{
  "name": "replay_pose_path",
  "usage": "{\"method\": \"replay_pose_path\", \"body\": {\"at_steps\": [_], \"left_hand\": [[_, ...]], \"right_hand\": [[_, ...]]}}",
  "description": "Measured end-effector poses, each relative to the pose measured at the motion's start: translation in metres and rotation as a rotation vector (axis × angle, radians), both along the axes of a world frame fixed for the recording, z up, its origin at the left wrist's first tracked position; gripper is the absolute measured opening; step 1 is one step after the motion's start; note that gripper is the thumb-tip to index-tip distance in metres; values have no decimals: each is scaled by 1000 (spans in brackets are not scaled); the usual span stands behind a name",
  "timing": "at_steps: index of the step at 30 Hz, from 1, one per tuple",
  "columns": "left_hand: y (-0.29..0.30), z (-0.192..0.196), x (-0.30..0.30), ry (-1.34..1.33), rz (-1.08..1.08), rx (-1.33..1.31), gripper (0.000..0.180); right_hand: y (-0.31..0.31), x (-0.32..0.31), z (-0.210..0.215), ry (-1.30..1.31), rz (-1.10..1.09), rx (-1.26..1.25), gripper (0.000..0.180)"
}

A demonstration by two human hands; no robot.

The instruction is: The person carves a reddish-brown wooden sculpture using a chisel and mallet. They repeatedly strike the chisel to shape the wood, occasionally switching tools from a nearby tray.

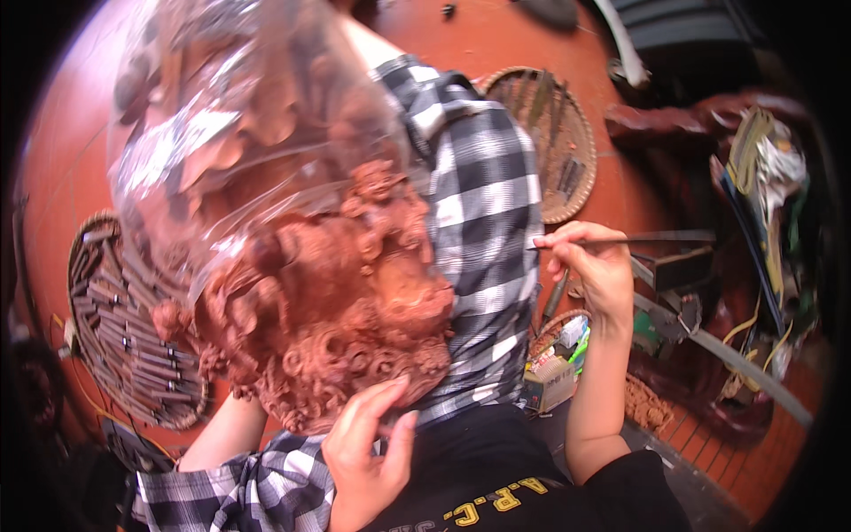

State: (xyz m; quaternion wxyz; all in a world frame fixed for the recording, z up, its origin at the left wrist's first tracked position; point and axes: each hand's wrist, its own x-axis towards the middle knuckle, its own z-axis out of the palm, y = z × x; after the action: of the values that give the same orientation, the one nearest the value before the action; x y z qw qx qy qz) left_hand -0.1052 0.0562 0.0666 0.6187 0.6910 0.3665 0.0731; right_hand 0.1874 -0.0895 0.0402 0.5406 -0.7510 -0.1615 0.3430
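Observation:
A reddish-brown carved sculpture [328, 293], covered in small figures and curls, lies across my lap. Clear plastic wrap [222, 133] covers its far part, while its near part is bare. My left hand [368, 452] is at the sculpture's near edge, fingers apart and fingertips over the carving; whether they touch it is hard to tell. To the right of the sculpture, my right hand [594, 262] is closed on a slim dark pointed tool [665, 238]. Its tip points left, over the black-and-white checked cloth [483, 204] on my leg, apart from the carving.
A round wicker tray [80, 239] full of long slim tools stands at left. Another wicker tray [585, 177] with a few tools lies at far right. A small box [550, 386] and wood shavings [647, 403] are near my right forearm. A dark-red wooden piece [665, 124] stands beyond.

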Motion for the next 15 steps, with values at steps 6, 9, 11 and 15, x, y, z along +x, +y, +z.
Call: {"method": "replay_pose_path", "body": {"at_steps": [6,9,11,15], "left_hand": [[-8,-5,15,48,-92,355,27],[-11,-12,16,74,-161,512,26],[-13,-16,14,100,-183,575,24],[-14,-18,16,125,-234,676,22]], "right_hand": [[-88,73,-79,-11,-248,-296,25],[-113,90,-138,34,-252,-363,31],[-116,100,-173,37,-217,-426,30],[-121,116,-212,38,-221,-444,27]]}}
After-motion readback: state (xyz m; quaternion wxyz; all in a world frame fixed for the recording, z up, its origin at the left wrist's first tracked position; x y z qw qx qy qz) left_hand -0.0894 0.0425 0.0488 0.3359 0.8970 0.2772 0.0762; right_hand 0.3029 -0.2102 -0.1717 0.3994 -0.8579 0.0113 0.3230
